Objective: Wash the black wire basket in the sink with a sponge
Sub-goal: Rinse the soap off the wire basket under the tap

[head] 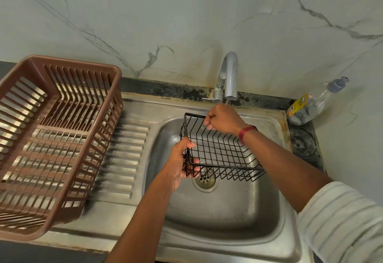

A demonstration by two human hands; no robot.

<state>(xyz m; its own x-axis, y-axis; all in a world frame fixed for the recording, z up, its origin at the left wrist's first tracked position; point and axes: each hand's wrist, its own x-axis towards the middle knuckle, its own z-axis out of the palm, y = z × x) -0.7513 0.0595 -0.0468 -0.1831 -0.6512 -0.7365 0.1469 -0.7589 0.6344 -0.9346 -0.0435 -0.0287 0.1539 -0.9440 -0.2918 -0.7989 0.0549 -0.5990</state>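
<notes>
Over the sink (217, 217), just above its drain hole (205, 181), the black wire basket (220, 152) is held up in the air. The left hand (180, 163) grips its near left corner, fingers curled round the wires. The right hand (223, 121) pinches the far rim, under the tap (229, 76) at the sink's back. A thin trickle may be falling on that hand, but it is hard to see. A brown plastic crate (51, 138) sits on the sink's left draining side.

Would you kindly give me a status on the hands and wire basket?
Left hand grips the black wire basket at its near-left corner; right hand pinches its far rim under the faucet. Basket held over the sink. No sponge in view; nothing blocking.
</notes>
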